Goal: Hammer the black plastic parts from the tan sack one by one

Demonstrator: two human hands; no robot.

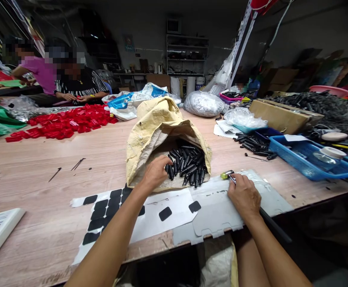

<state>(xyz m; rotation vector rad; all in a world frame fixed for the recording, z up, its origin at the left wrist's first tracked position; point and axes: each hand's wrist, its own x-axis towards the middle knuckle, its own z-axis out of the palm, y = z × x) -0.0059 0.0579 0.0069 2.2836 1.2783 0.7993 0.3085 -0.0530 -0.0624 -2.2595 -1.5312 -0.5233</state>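
Observation:
My left hand (157,169) reaches into the mouth of a yellow woven sack (138,143). Its fingers are curled together at the left edge of a heap of black tapered plastic parts (188,163); what they pinch, if anything, is hidden. My right hand (245,195) is closed around a small hammer (275,225) with a long black handle, a metal shaft and a yellow-and-metal head. The hammer's head hovers over or rests on a grey plastic sheet (216,217). Left of that sheet lies a white sheet with black rounded square pads (165,213).
Red plastic pieces (69,121) are heaped at the back left, near two seated people. A blue tray (311,163) and loose black parts (254,144) are at the right. Behind the sack stands a full clear bag (204,103). A white box (0,231) occupies the left edge.

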